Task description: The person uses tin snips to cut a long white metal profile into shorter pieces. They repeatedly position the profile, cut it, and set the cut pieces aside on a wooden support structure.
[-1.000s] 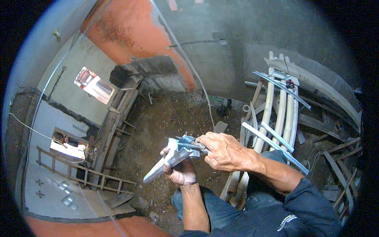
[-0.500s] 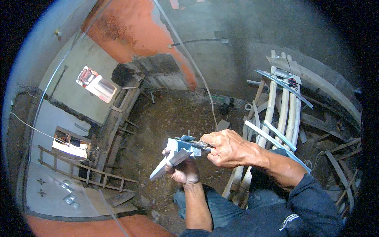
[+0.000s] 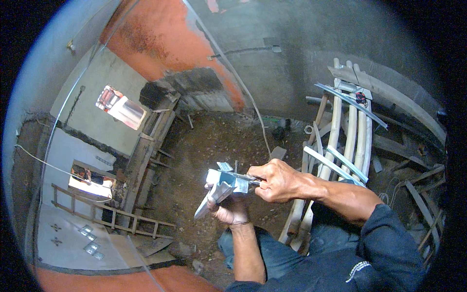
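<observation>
Near the middle, my left hand (image 3: pixel 230 212) grips a short silvery metal channel (image 3: pixel 203 208) from below, thumb along its side. The end of the channel near my right hand is cut into flaps that splay outward. One small metal flap (image 3: pixel 224 166) stands out at the far side. My right hand (image 3: pixel 278 181) is closed round the handles of metal snips (image 3: pixel 253 178). Their blades reach left to the cut end of the channel; how far they are closed is hard to make out.
Right of my arms, a bench of bamboo poles (image 3: pixel 351 131) carries several metal strips (image 3: pixel 350 104) and a small black-and-red round object (image 3: pixel 360 98). Scrap wood (image 3: pixel 422 209) lies beyond. A wooden ladder (image 3: pixel 114 214) leans at the left. A pale cable (image 3: pixel 258 109) hangs down the wall.
The far flap on the channel now stands farther out from the rest of the metal. Both hands keep their grips, with the snips still at the cut end. The view has shifted slightly.
</observation>
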`<state>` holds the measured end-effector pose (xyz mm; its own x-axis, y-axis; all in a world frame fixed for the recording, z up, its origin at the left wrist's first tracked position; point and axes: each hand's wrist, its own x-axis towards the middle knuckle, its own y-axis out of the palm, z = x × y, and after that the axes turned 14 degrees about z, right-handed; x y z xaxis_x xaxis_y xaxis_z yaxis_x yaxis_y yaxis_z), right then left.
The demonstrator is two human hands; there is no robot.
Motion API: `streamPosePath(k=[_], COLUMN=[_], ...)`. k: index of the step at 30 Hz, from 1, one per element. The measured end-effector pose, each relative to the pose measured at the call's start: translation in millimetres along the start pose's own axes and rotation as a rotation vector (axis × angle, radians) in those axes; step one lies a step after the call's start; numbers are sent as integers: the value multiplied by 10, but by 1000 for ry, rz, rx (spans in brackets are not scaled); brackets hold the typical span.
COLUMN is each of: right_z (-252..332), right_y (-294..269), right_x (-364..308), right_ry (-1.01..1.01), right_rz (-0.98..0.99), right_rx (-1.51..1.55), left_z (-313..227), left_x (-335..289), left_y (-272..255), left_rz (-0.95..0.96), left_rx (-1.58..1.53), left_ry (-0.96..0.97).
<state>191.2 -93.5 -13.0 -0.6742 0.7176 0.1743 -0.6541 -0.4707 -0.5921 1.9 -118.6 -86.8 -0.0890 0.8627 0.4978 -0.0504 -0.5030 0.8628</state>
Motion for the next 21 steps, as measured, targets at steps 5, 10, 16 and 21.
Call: streamPosePath(k=[5, 10, 16, 21], right_z=[-18, 43, 49, 47], right_y=[37, -105, -325, -361], right_x=[27, -40, -15, 207], right_ry=[-183, 103, 131, -1], right_rz=[-106, 229, -81, 4], right_rx=[-38, 692, 506, 869], left_z=[-4, 2, -92, -117], left_x=[-13, 17, 75, 65], left_y=[92, 161, 146, 43], left_rz=[76, 11, -60, -106], left_rx=[-29, -108, -129, -16], left_ry=[-147, -83, 48, -158])
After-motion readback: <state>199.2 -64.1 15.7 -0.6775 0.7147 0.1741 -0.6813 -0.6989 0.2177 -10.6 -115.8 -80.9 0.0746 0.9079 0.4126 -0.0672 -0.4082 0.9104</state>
